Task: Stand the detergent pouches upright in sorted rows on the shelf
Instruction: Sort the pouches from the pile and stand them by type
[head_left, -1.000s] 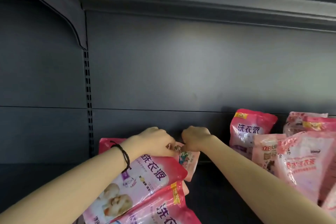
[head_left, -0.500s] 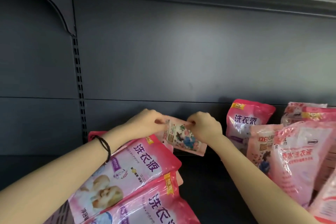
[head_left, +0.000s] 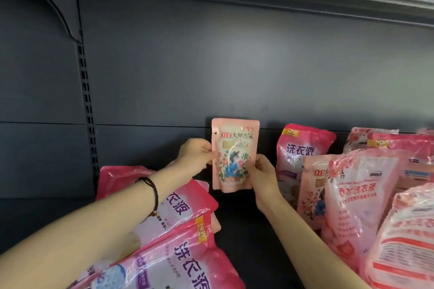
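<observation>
Small pale-pink pouch (head_left: 234, 155) held upright before the back of the dark shelf (head_left: 246, 230), my left grip (head_left: 195, 156) pinching its 9 o'clock edge, my right grip (head_left: 264, 175) curled on its 4 o'clock edge; large pink pouches (head_left: 178, 206) lying at 7 o'clock, standing pouches (head_left: 303, 148) at 3 o'clock.

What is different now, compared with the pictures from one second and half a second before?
The small floral pouch was lifted from behind the large lying pouches and turned from tilted to upright, front toward the camera. The left hand and right hand kept hold of it, now pinching its side edges instead of its top. The lying pouches and the standing pouches at right stayed in place.
</observation>
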`<state>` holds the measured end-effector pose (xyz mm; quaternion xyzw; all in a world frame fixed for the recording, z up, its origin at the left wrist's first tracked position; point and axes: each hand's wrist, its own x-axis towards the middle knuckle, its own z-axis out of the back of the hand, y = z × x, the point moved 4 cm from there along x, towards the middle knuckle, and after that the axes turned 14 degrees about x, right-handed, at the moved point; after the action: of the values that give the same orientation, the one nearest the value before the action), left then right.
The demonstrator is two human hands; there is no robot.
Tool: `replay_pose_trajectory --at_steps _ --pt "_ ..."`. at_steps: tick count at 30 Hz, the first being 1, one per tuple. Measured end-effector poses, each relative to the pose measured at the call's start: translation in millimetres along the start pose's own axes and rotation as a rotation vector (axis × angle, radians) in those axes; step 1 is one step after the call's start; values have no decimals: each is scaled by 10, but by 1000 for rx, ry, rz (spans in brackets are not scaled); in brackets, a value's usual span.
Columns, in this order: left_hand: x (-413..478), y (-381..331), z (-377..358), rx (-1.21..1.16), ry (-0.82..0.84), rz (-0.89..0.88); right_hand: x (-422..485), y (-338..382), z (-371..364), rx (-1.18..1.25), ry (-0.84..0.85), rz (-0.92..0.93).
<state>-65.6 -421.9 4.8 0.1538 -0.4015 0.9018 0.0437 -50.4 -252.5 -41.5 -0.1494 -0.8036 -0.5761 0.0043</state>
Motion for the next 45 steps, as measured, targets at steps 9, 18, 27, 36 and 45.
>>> replay_pose_trajectory --at_steps 9,18,27,36,45 --pt "-7 -51 -197 479 89 -112 115 -186 152 -279 -112 -25" --pt "-179 -294 579 695 117 -276 -224 848 -359 -632 152 652" --pt "-707 -118 1078 1285 274 -472 -638 858 -905 -1484 709 587" --pt "-919 471 1260 1413 282 -457 -841 455 -871 -1983 858 341" --pt "-993 755 1202 298 243 73 -831 641 -1043 -1521 618 192"
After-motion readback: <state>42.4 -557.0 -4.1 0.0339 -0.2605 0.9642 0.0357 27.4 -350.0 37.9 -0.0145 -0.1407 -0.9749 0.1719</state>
